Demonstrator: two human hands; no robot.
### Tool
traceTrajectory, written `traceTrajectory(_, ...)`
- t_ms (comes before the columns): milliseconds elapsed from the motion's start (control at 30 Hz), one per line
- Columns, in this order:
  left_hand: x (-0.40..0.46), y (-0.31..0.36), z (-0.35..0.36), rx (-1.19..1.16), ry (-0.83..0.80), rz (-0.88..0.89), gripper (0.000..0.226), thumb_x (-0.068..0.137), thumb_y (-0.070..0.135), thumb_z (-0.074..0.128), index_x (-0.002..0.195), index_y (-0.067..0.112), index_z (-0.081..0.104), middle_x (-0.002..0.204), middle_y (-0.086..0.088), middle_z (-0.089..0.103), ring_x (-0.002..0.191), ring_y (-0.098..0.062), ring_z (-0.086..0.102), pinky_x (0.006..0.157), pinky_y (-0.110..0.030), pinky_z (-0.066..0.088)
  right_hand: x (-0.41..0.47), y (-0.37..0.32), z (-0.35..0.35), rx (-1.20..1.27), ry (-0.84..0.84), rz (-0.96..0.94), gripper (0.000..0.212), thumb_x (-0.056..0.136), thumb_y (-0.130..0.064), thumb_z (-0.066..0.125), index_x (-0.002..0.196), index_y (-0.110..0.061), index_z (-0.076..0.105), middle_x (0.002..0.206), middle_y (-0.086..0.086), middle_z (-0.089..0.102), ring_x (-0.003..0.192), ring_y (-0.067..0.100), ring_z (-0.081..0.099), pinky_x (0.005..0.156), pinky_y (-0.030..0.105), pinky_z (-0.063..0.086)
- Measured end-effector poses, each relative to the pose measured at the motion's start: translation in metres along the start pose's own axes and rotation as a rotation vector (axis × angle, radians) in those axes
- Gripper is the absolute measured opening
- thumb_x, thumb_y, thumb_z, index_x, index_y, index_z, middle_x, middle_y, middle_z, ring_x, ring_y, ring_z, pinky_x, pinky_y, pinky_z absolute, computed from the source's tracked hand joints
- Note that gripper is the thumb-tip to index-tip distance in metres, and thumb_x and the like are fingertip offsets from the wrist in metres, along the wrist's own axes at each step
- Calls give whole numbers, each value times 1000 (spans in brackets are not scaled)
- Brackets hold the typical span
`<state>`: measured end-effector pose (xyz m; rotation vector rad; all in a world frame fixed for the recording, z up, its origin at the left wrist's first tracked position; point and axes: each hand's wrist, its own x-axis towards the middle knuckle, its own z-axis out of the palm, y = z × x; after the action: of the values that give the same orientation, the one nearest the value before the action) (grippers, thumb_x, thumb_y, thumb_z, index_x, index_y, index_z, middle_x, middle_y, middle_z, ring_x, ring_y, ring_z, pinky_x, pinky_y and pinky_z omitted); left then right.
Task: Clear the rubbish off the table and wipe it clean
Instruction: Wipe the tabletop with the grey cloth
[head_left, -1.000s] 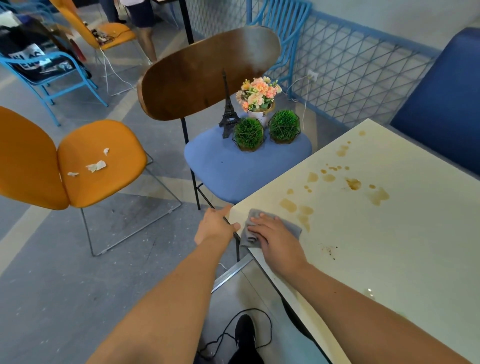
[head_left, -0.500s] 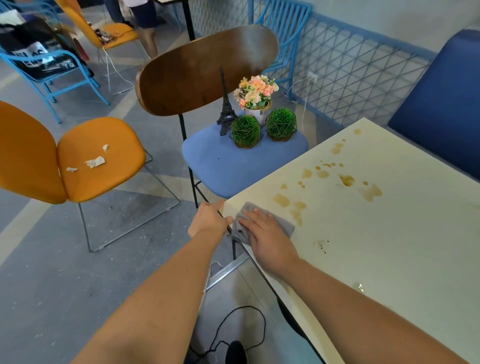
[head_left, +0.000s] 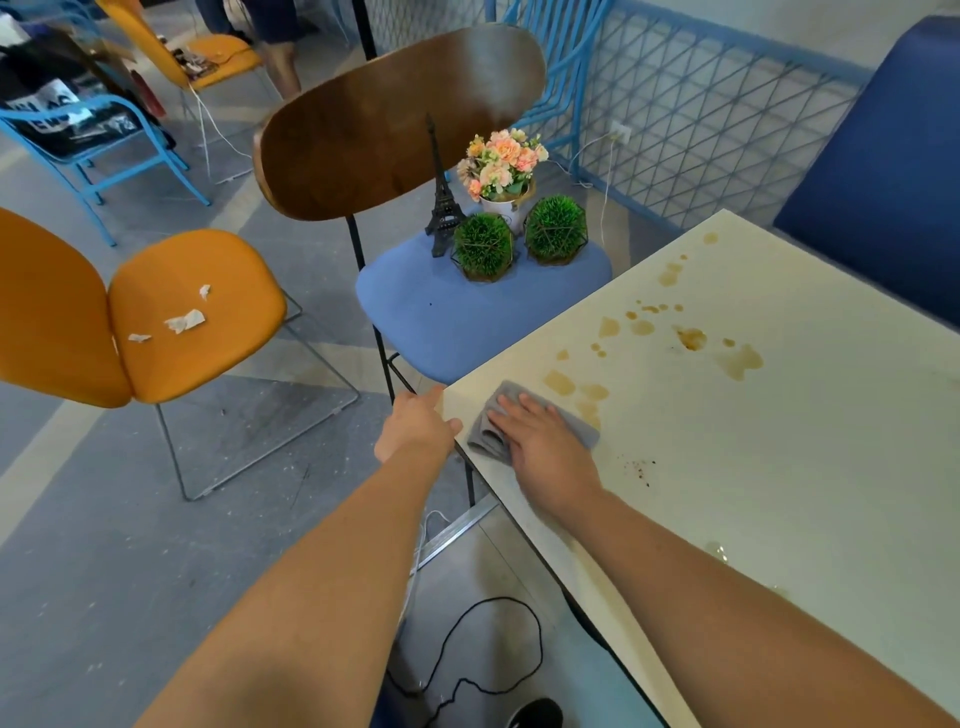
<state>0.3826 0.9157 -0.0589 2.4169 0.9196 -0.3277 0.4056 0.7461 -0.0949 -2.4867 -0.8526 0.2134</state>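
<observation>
Your right hand lies flat with straight fingers on the grey cloth, pressing it onto the table near the corner. Your left hand is at the table corner, just beside the cloth; its fingers go under the edge and are hidden, so I cannot tell if it grips the edge or only touches it. Brown stains are spread on the table beyond the cloth, and the nearest ones are just beside it. Small dark crumbs lie close to your right wrist.

On the blue seat of the wooden-back chair a white pot holds pink and orange flowers. Two green grass balls in wire frames stand in front of it, and a small Eiffel tower model stands at the left. The orange chair carries torn paper scraps on its seat.

Far left, a black bag on a blue chair has white letters, partly cut off and too blurred to read. The table is cut off at the right border.
</observation>
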Motion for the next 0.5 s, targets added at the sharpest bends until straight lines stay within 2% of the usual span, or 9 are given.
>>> traceTrajectory(100,1,0,-1,11,6,0,55,94,35,60,145,40,39,141,-3,39,126,-28,47,94,-46,47,7,-8,5,18,28,61,49,101,-10,36,148,-23,40,159,-9,25,149,15,12,118,30,-6)
traceTrajectory(300,-2,0,-1,5,0,1,55,94,34,60,145,38,39,143,-4,38,128,-29,46,96,-49,46,-30,-2,-1,93,1,-113,46,95,-11,42,136,-25,56,151,-10,41,145,11,27,119,25,3)
traceTrajectory(400,-4,2,-2,1,1,10,54,94,33,59,144,38,40,142,-5,38,127,-29,46,96,-50,46,-21,7,-5,48,29,-43,49,96,-13,33,141,-22,50,154,-8,36,147,13,22,122,33,6)
traceTrajectory(500,-6,3,-2,8,11,1,55,94,33,59,145,39,39,142,-5,38,128,-29,46,97,-50,46,-2,-4,3,-11,81,94,47,101,-14,35,148,-20,40,159,-4,26,150,18,13,120,34,-1)
